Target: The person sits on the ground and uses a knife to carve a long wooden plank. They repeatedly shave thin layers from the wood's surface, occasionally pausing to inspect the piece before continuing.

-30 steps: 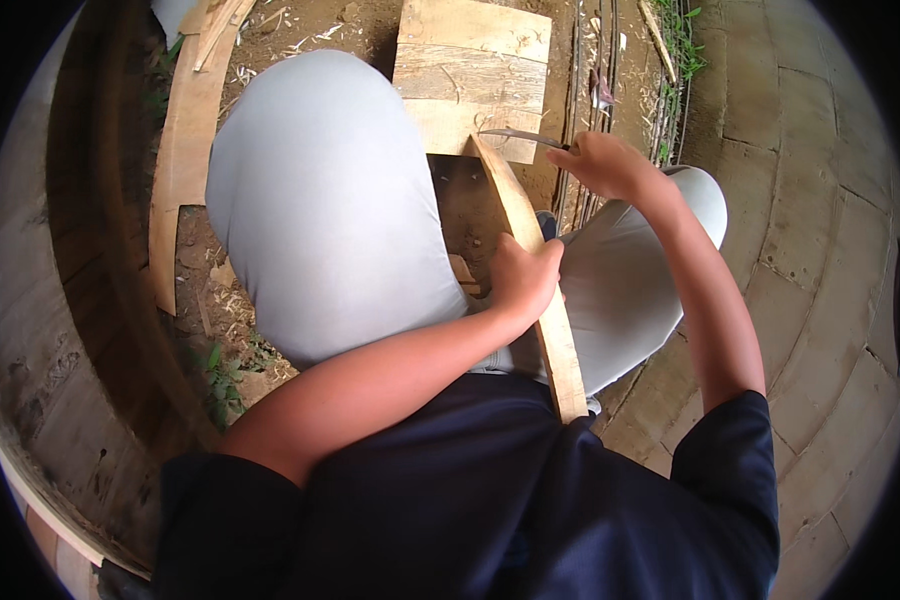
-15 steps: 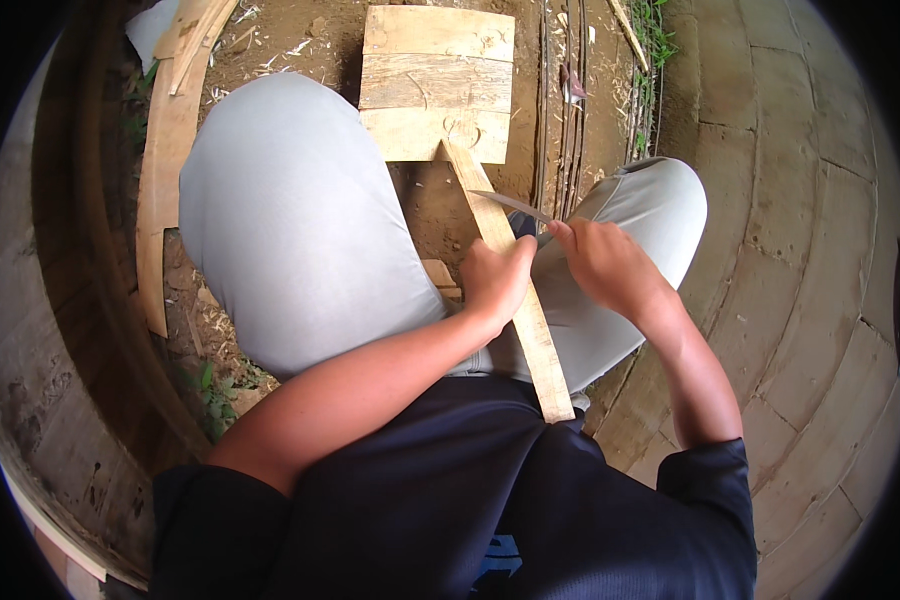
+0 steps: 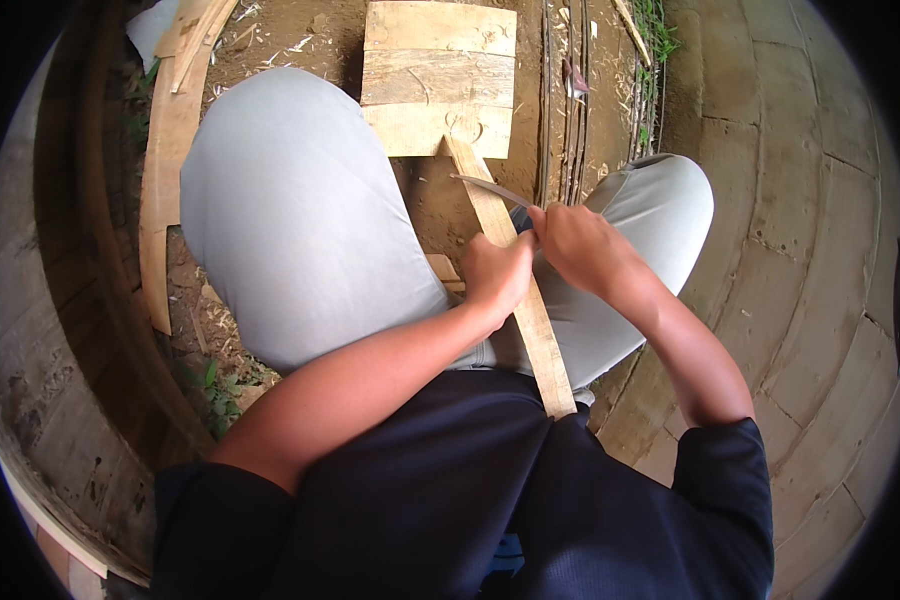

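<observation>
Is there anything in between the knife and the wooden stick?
Nothing visible. The knife in the right hand lies straight on the wooden stick, which the left hand grips just below the blade.

I saw no package, label, sign or screen anywhere around me (only bare wood, earth and paving lay in view, and none of it bore a sticker or a printed face).
</observation>
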The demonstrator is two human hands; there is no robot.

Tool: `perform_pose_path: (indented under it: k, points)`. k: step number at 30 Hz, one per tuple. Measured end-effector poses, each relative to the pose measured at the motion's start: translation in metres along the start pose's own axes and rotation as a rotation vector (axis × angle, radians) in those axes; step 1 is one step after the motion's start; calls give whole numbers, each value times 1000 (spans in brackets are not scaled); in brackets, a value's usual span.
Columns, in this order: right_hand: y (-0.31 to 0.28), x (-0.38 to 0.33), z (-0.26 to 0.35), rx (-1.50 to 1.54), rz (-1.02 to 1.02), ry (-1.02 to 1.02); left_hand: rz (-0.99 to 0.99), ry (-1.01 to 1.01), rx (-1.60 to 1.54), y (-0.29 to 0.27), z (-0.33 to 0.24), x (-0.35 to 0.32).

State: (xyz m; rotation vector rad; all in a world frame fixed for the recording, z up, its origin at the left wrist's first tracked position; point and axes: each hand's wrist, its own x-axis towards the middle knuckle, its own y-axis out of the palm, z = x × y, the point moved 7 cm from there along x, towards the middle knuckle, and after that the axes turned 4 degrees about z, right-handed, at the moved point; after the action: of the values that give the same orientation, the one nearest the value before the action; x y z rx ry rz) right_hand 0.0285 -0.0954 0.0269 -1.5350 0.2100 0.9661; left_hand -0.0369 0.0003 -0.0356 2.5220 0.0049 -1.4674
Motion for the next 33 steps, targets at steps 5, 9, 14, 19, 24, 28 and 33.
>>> perform_pose_path:
  k: [5,9,14,19,24,28,33]
  points:
    - [-2,6,-7,25,-138,-58,113,-44,-68,5,3,1]
    - [-9,0,-15,44,-217,-53,201,-84,-189,11,-3,-4]
    - [-26,-19,3,-99,12,61,195,-82,-266,10,-3,-8]
    - [-18,-26,-3,-156,21,112,153,5,-152,11,12,9]
    - [-19,-24,5,-190,70,119,-22,55,-92,7,29,20]
    - [-9,-6,9,-189,46,76,2,32,-89,8,30,21]
    - [9,23,-2,-412,-157,-179,122,-77,-193,6,0,-5]
